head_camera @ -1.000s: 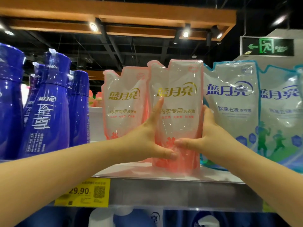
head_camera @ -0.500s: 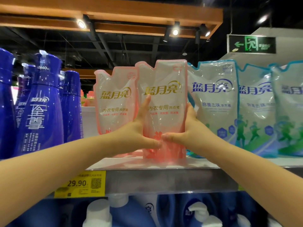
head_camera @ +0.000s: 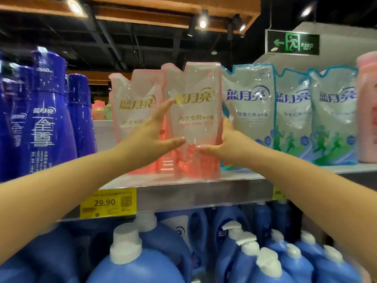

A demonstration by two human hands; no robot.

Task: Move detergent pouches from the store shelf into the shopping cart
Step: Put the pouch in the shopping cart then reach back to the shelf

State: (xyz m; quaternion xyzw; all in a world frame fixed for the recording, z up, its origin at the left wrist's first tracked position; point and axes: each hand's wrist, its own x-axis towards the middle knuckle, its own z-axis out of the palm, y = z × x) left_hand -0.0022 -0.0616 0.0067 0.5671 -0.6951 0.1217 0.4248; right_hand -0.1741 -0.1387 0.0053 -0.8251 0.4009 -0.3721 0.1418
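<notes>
Running across the middle of the frame: grey metal shelf, front lip just under the pouches' bases. Open air above the pouch tops, up to the dark ceiling; open toward the viewer as well.

Dead centre, upright at the shelf's front edge: front pink detergent pouch, base on the shelf or barely off it, hard to say. Tight on both flanks: second pink pouch touching at left, teal-trimmed pouches crowding at right.

Clasping its left edge: left hand, thumb across the front, index finger stretched upward. Clasping the lower right edge: right hand, thumb on the front, fingers hidden behind.

Lower frame: blue white-capped jugs. Far left: tall dark blue bottles. On the lip, lower left: yellow price tag reading 29.90.
</notes>
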